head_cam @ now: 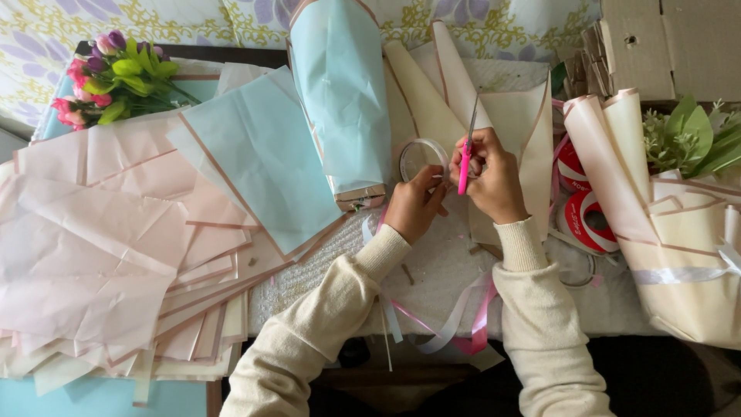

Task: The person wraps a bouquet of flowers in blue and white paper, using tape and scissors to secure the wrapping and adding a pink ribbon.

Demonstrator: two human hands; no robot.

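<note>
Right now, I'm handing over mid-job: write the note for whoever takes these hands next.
Left hand: holds the clear tape roll.
Right hand: grips pink-handled scissors, blades pointing up, by the tape.
Things: blue wrapped cone left of the hands; cream sheets under them; ribbons at the table edge.
Done: one wrapped bouquet lies at right.
Left: whether any tape is cut yet can't be seen.

My left hand (414, 205) and right hand (488, 176) meet just ahead of me, nearly touching, both curled into pinching grips. Forearms angle inward in cream sleeves. My right fingers seem closed tight, though partly hidden.
</note>
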